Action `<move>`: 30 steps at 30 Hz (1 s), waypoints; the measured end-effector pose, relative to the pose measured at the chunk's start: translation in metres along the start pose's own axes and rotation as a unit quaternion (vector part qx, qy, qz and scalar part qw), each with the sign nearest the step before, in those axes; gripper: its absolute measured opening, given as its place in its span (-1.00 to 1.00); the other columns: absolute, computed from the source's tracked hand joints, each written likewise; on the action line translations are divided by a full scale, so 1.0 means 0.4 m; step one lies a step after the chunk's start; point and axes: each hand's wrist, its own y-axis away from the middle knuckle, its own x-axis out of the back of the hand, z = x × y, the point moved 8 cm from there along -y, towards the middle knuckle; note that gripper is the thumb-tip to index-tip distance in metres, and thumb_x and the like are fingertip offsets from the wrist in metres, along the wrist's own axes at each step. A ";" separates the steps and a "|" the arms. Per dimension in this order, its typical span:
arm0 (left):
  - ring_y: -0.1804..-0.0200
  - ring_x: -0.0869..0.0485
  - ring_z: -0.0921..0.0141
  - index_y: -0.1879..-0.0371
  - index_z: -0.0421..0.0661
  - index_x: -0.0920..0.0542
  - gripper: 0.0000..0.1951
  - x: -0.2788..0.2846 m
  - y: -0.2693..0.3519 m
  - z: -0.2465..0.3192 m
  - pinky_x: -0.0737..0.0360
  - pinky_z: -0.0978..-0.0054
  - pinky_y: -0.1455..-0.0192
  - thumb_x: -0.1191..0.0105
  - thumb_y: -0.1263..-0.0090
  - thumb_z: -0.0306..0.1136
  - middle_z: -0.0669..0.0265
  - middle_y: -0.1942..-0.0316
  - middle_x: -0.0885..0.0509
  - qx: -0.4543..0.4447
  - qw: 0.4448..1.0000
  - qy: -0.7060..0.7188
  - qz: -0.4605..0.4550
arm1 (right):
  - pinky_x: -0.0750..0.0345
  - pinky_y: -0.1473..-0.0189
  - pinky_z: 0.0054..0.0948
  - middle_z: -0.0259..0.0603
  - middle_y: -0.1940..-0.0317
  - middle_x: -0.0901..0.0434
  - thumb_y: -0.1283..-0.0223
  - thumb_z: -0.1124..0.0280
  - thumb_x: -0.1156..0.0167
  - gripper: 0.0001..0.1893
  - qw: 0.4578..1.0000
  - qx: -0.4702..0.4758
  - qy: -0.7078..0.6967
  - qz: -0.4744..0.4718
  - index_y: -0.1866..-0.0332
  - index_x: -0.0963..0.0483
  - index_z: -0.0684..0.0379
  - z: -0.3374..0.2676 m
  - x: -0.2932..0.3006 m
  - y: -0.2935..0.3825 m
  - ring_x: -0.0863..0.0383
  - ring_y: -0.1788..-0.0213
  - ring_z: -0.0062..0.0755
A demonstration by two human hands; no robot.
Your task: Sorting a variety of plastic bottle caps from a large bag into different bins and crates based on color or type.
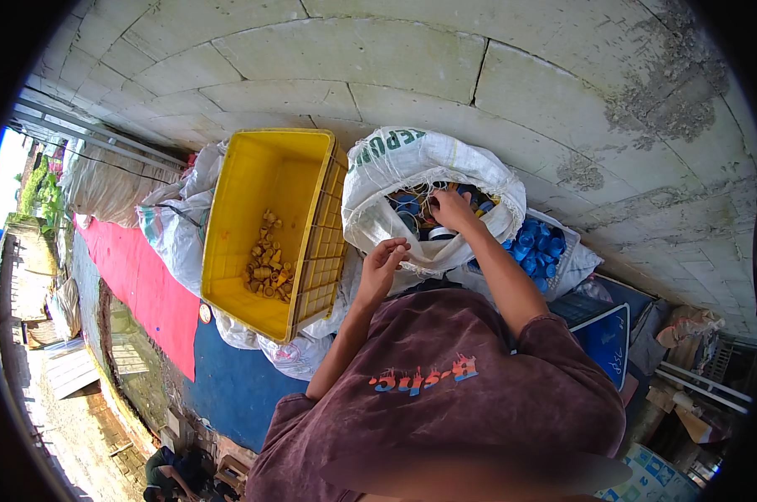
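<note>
A white woven sack (416, 147) with green lettering stands before me, its mouth rolled back. Inside lie mixed plastic bottle caps (406, 204), many of them blue, with a few yellow and a white one. My right hand (452, 210) reaches down into the sack, fingertips among the caps; whether it pinches one is hidden. By the sack's near left rim is my left hand (381, 267), fingers loosely bent, with nothing visible in it. To the left, a yellow plastic crate (290, 188), tilted towards me, holds a heap of yellow caps (270, 270).
Blue caps (535, 248) fill a light basket right of the sack. A blue crate (601, 342) stands further right. Stuffed sacks (177, 241) flank the yellow crate. A block wall (353, 56) rises behind. Another person (174, 474) is at the lower left.
</note>
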 end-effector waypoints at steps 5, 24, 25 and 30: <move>0.07 -0.65 0.51 -0.14 -0.17 -0.53 -0.68 0.001 -0.005 0.007 -0.50 0.54 0.03 0.00 -0.54 -0.26 0.32 0.00 -0.69 -0.008 1.000 0.000 0.001 | -0.29 0.00 0.08 -0.16 0.12 -0.69 -0.05 0.28 -0.25 -0.66 0.999 -0.016 -0.043 -0.022 0.02 -0.56 0.07 0.008 -0.020 -0.002 -0.62 -0.01 -0.07; 0.02 -0.64 0.47 -0.24 -0.20 -0.48 -0.59 -0.034 -0.146 0.080 -0.54 0.50 -0.02 -0.06 -0.51 -0.25 0.23 -0.08 -0.66 -0.068 0.995 -0.044 -0.050 | -0.36 -0.18 0.20 0.08 -0.06 -0.59 -0.09 0.18 -0.22 -0.60 0.999 0.008 -0.043 -0.023 -0.05 -0.58 0.04 0.017 -0.079 -0.030 -0.51 -0.17 0.13; 0.02 -0.64 0.47 -0.24 -0.20 -0.48 -0.59 -0.030 -0.173 0.068 -0.54 0.50 -0.02 -0.06 -0.51 -0.25 0.23 -0.08 -0.66 -0.070 0.995 -0.043 -0.051 | -0.47 -0.13 0.00 0.08 -0.01 -0.61 -0.05 0.23 -0.26 -0.64 0.999 0.017 -0.027 0.009 0.01 -0.60 0.05 0.011 -0.071 -0.026 -0.54 -0.10 0.13; -0.22 -0.56 0.17 -0.24 -0.16 -0.50 -0.53 -0.043 -0.325 0.122 -0.46 0.28 -0.26 -0.17 -0.38 -0.26 0.00 -0.21 -0.55 -0.134 0.912 -0.385 -0.055 | -0.20 -0.10 0.37 -0.05 0.02 -0.65 -0.14 0.20 -0.20 -0.66 0.999 0.004 0.007 -0.033 -0.04 -0.56 -0.04 -0.020 -0.064 -0.013 -0.53 -0.11 0.04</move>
